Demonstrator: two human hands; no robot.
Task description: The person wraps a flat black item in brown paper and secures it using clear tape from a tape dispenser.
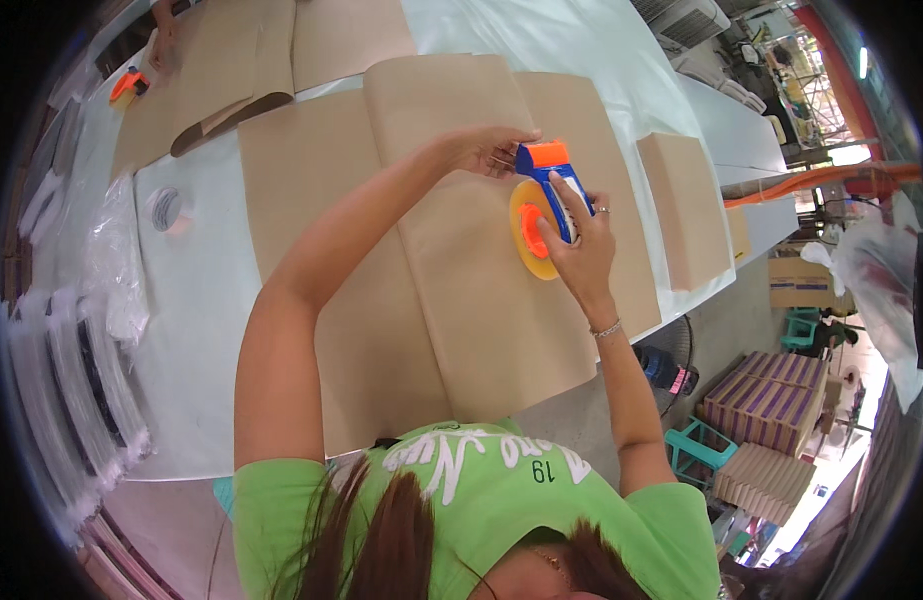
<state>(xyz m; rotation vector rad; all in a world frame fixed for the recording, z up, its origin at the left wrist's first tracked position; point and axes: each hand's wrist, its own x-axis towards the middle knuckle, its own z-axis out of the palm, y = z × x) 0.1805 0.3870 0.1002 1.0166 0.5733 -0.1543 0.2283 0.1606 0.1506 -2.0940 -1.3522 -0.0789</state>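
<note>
A blue and orange tape dispenser (pixel 553 190) with a yellowish tape roll (pixel 536 262) is in my right hand (pixel 584 245), its fingers closed around the body. The orange head points away from me. My left hand (pixel 484 150) reaches to the left side of that head, fingers apart and partly curled; whether they touch the tape end is too small to tell. Both hands are above a large brown paper sheet (pixel 421 250), whose folded panel lies across the middle of a wider brown sheet (pixel 321 200) on the table.
Pale sheeting covers the table (pixel 206 330). A loose tape roll (pixel 166 210) sits at left, by clear plastic film (pixel 121 260). At right lies a brown paper stack (pixel 686 210). Another person's hand (pixel 163 42) rests far left, near a second orange dispenser (pixel 127 87). Teal stools (pixel 699 450) stand at right.
</note>
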